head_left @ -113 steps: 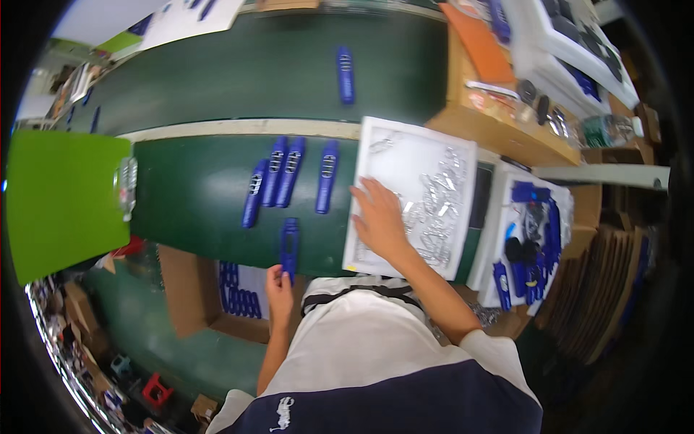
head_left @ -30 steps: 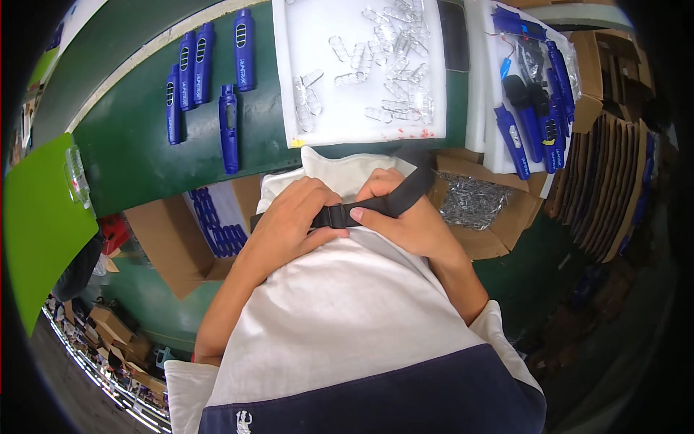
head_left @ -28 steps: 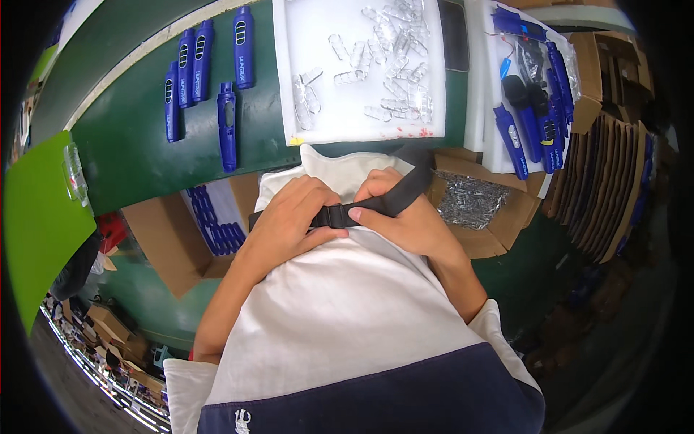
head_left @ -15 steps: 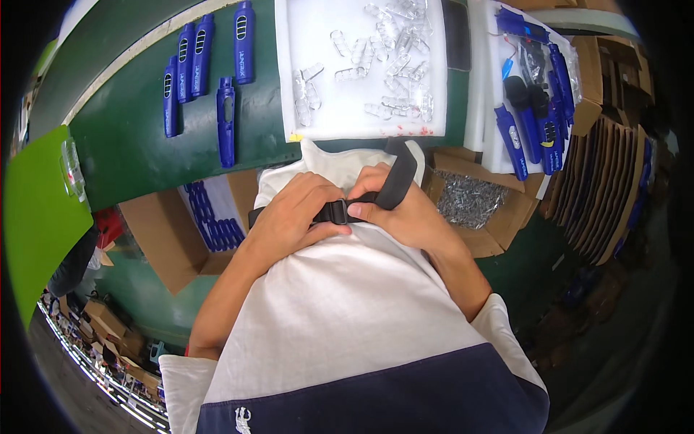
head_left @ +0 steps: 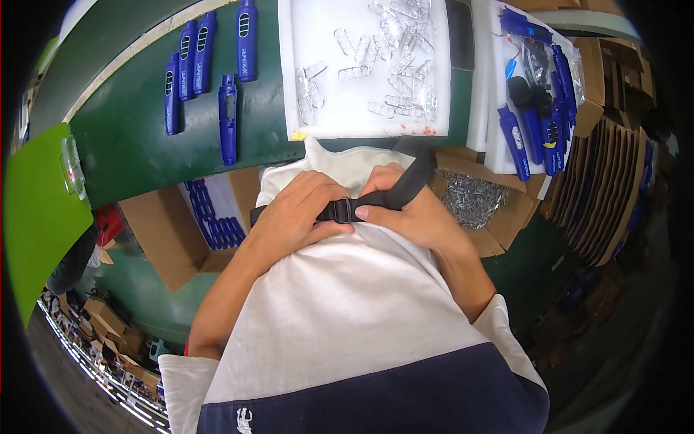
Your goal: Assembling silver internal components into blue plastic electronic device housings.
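Observation:
A black webbing strap [head_left: 413, 176] with a dark slide buckle [head_left: 343, 210] runs across the front of my white shirt [head_left: 332, 304] at the waist. My left hand [head_left: 300, 210] is closed round the strap at the buckle's left side, its thumb lying below the buckle. Just right of the buckle, my right hand [head_left: 405, 213] pinches the strap between thumb and fingers. From there the strap's loose end rises over that hand toward the bench. Part of the strap under my left hand is hidden.
On the green bench [head_left: 159, 155], a white foam sheet [head_left: 318, 43] bears clear plastic pieces, with blue handle-shaped housings [head_left: 228, 119] to its left. More blue parts lie on a white tray [head_left: 481, 137] at right. Below stand a carton [head_left: 155, 239] of blue parts and a carton [head_left: 499, 235] of small metallic pieces.
My right hand has shifted slightly right along the strap, and the strap's loose end has swung right. My left hand stays at the buckle.

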Demonstrator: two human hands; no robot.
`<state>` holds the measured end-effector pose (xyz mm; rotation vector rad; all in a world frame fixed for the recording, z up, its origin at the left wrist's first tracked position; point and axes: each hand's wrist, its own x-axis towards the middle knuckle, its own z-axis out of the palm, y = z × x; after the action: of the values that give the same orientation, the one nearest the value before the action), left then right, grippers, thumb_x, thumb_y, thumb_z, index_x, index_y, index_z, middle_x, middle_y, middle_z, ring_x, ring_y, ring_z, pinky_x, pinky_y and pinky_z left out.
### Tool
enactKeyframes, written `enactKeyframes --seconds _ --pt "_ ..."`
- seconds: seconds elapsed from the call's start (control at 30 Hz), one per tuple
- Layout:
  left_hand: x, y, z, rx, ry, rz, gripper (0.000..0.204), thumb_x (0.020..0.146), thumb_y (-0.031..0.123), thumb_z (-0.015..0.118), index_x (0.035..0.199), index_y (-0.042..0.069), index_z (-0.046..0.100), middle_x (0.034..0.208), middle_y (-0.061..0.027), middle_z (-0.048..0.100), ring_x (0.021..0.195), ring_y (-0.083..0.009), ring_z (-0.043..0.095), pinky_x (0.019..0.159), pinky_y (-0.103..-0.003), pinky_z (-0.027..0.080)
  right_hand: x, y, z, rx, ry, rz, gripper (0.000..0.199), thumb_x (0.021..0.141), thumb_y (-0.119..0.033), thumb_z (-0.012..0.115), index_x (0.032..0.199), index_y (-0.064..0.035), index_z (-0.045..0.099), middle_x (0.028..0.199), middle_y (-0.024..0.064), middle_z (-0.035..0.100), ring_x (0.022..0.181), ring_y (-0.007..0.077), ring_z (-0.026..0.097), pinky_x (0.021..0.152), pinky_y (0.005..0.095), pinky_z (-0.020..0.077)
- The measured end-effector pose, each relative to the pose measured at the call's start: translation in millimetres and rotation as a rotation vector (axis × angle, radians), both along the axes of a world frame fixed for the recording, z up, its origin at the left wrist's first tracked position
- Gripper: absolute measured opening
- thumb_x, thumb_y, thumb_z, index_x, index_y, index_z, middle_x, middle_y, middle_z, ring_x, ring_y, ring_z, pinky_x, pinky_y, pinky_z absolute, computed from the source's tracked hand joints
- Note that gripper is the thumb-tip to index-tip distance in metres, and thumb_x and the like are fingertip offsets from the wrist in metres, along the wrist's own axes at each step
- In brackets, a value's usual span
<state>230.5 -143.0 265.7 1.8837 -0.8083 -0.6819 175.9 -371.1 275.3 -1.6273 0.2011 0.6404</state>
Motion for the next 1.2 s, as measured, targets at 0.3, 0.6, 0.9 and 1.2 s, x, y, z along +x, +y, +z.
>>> enactKeyframes --seconds 0.3,0.6,0.9,1.2 --pt "0.5 2.3 -6.1 -0.035 -0.082 0.017 0.049 0.074 0.027 0.086 0.108 0.003 0.061 0.1 -0.0115 0.061 0.093 -0.0315 0.059 0.081 -0.039 0.05 7.5 1.0 3.2 0.065 0.033 -0.021 0.014 0.083 -0.008 0.079 0.092 -0.003 0.069 0.09 0.0026 0.057 0.09 0.0156 0.051 0.079 0.03 0.0402" --pt "2.4 3.2 -6.2 -0.026 -0.053 0.005 0.049 0.074 0.026 0.086 0.109 0.003 0.062 0.1 -0.0115 0.061 0.093 -0.0315 0.059 0.08 -0.039 0.051 3.7 -5.0 -5.0 0.032 -0.055 0.094 0.023 0.083 -0.013 0.082 0.099 -0.0049 0.069 0.094 0.004 0.059 0.094 0.0208 0.056 0.085 0.0341 0.0443" --pt "4.7 1.5 -9.8 -0.039 -0.035 -0.019 0.051 0.074 0.029 0.085 0.111 0.003 0.061 0.103 -0.0115 0.061 0.093 -0.0321 0.059 0.081 -0.04 0.05 10.0 -2.5 -15.4 0.036 0.003 0.155 0.022 0.082 -0.015 0.081 0.094 -0.0034 0.067 0.088 0.0065 0.058 0.09 0.0237 0.053 0.083 0.0355 0.0426" --pt "9.8 -0.8 -9.1 -0.053 -0.076 -0.041 0.051 0.072 0.03 0.085 0.11 0.003 0.063 0.099 -0.0114 0.06 0.09 -0.0313 0.059 0.079 -0.039 0.05 20.5 -0.4 -13.9 0.18 0.166 0.108 0.02 0.081 -0.009 0.082 0.091 -0.0024 0.066 0.086 0.0036 0.063 0.086 0.0157 0.057 0.079 0.0314 0.0446"
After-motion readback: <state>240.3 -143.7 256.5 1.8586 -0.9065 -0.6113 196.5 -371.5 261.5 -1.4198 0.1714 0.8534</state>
